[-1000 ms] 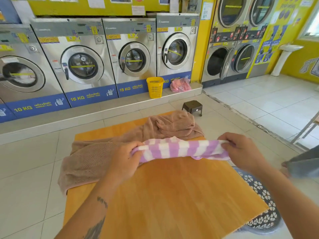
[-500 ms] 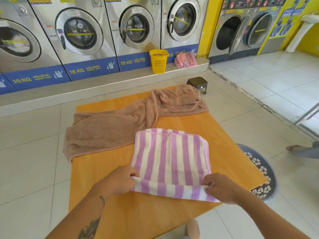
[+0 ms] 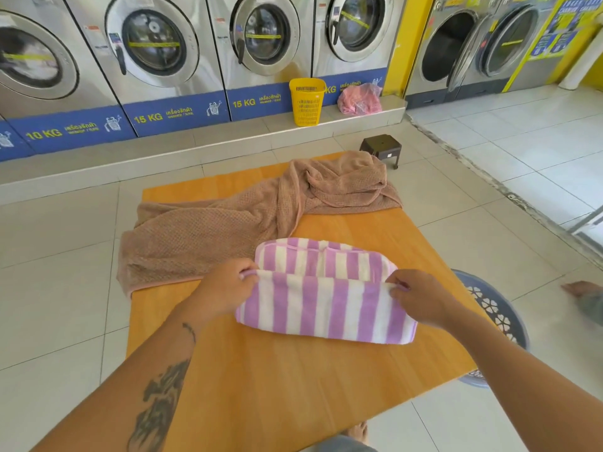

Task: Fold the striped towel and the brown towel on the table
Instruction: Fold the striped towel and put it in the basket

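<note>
A purple-and-white striped towel (image 3: 323, 305) lies on the wooden table (image 3: 293, 386), its near half doubled over the far half. My left hand (image 3: 225, 288) pinches the folded edge's left corner and my right hand (image 3: 421, 296) pinches its right corner. Behind it the brown towel (image 3: 212, 233) sprawls unfolded and bunched across the table's far side, hanging over the left edge.
A grey laundry basket (image 3: 499, 321) stands on the floor at the table's right edge. Beyond the table are a small dark stool (image 3: 380, 146), a yellow basket (image 3: 306, 101), a pink bag (image 3: 359, 99) and a row of washing machines. Someone's foot (image 3: 580, 288) shows at far right.
The striped towel went from held up in the air to laid flat on the table; both hands then carried its near edge away from me, folding it over the far half.
</note>
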Demonstrator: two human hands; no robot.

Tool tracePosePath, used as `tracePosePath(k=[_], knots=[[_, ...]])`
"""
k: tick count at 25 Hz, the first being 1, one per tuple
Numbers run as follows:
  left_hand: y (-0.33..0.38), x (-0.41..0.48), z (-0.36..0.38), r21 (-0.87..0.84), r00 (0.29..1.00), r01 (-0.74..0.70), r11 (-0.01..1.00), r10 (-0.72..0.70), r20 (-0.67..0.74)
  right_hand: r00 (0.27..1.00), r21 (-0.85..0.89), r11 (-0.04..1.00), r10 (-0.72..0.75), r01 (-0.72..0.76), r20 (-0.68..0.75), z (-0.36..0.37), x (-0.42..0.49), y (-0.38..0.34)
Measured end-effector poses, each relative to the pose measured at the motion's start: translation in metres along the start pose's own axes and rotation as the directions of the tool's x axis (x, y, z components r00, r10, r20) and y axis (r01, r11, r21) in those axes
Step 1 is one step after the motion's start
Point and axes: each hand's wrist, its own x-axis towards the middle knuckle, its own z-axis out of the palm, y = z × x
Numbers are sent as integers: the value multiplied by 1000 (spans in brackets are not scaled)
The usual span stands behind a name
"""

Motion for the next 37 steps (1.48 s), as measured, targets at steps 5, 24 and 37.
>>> tracePosePath(k=[5,24,37], knots=[[20,62,-14,122,996,-8,993,18,-85,999,-79,997,-13,9,-46,-21,63,-4],[57,69,114,398,967,-203,895,248,-62,904,212,880,423,-426,60,14,47,52],[47,-33,158,156,891,-444,882,417,180,897,855,395,411,-337,163,40,-55,30]])
